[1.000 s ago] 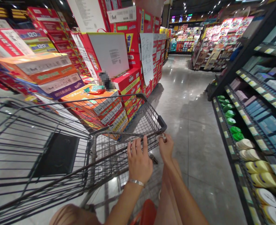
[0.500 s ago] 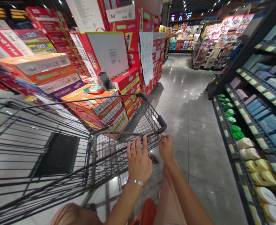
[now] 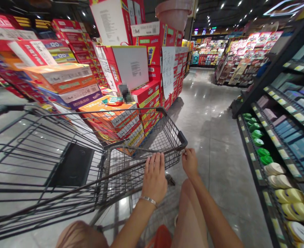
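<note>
A black wire shopping cart (image 3: pixel 110 175) stands in front of me, its small end towards the middle of the view. My left hand (image 3: pixel 154 177), with a silver bracelet at the wrist, lies over the cart's near top rail, its fingers stretched out side by side and pointing forward. At the cart's near right corner is my right hand (image 3: pixel 190 162), its fingers curled in beside the rail; what they hold, if anything, is too small to make out. A black panel (image 3: pixel 73 164) shows through the wires on the left.
Stacked red and orange cartons (image 3: pixel 110 113) stand just beyond the cart. A shelf rack (image 3: pixel 278 134) with green, cream and yellow tubs runs along the right. Grey floor (image 3: pixel 206 103) stretches ahead to a further display (image 3: pixel 248 58).
The cart, cartons and both hands appear slightly further right in the view. The left fingers look closer together. More of a pink tub above the cartons shows.
</note>
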The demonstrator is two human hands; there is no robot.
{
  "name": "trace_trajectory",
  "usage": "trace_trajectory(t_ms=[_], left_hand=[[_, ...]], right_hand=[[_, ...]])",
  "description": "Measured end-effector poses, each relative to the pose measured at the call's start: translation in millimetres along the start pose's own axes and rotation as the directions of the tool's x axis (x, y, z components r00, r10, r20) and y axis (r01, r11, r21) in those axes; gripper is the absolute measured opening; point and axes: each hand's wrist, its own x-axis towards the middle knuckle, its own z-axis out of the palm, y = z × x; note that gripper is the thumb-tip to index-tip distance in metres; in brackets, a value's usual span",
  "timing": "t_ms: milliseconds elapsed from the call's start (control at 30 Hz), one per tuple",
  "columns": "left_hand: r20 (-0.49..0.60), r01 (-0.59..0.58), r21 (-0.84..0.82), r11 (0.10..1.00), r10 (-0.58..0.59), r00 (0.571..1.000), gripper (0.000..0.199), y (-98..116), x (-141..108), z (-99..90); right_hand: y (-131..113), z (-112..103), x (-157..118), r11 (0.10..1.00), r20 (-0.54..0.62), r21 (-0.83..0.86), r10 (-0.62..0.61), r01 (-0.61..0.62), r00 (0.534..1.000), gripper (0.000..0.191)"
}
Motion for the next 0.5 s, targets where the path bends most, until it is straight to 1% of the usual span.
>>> trace_trajectory(t_ms=[67,133,233,300,400,500], left_hand=[[-0.004,0.006,0.002,1.0,-0.006,1.0,0.073,2,0,1.3],[-0.008,0.008,0.006,1.0,-0.008,1.0,0.073,3,1,2.7],[-0.01,0.011,0.012,1.0,-0.011,1.0,0.074,5,2,4.1],[-0.009,0.02,0.014,1.0,-0.02,1.0,0.073,6,3,4.7],[0.002,0.03,0.013,0.999,-0.03,1.0,0.074,7,3,5.3],[0.007,0.023,0.009,1.0,-0.023,1.0,0.076,7,3,5.8]], right_hand=[[-2,3,2,1.0,0.074,-0.013,-0.016,0.017,0.997,0.027],[-2,3,4,0.999,0.132,-0.054,0.0,0.008,0.991,0.025],[-2,-1,8,0.995,0.204,-0.097,0.017,0.003,0.979,0.025],[-3,-4,10,0.993,0.232,-0.119,0.022,0.006,0.973,0.026],[-5,-6,6,0.99,0.218,-0.138,0.035,-0.004,0.975,0.028],[-7,-2,-5,0.994,0.152,-0.103,0.05,-0.034,0.987,0.031]])
